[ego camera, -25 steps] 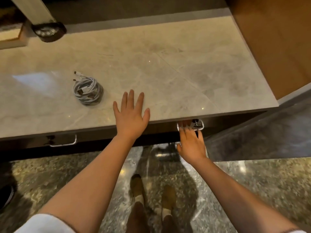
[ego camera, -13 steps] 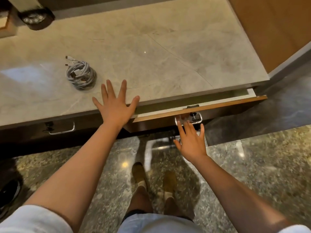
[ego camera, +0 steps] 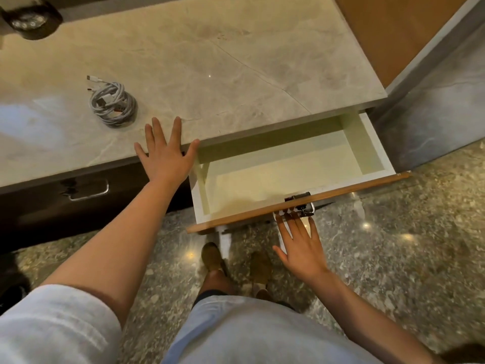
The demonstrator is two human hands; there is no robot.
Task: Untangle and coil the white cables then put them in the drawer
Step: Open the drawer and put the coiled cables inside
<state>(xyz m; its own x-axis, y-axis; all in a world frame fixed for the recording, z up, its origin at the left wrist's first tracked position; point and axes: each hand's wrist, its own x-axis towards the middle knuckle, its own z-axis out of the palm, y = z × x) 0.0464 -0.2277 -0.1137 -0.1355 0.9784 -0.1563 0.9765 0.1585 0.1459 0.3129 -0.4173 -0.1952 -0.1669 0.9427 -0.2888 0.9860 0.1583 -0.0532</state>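
The white cables [ego camera: 112, 105] lie in one coiled bundle on the marble countertop [ego camera: 236, 74], left of centre, with plug ends sticking out at the top left. My left hand [ego camera: 166, 156] rests flat and open on the counter's front edge, just right of and below the bundle. The drawer [ego camera: 372, 145] under the counter's right half stands pulled out, its pale inside bare. My right hand [ego camera: 301, 245] reaches up from below, its fingertips hooked in the metal drawer handle [ego camera: 301, 208] on the wooden front.
A second, shut dark drawer with a metal handle [ego camera: 89, 191] sits under the counter's left half. A black round object [ego camera: 31, 22] stands at the back left corner. A wooden panel [ego camera: 393, 27] closes the right side. My shoes [ego camera: 212, 258] stand on the speckled stone floor.
The drawer went from shut to a narrow gap to pulled far out, with my right hand moving back with its handle. My left hand stayed on the counter edge.
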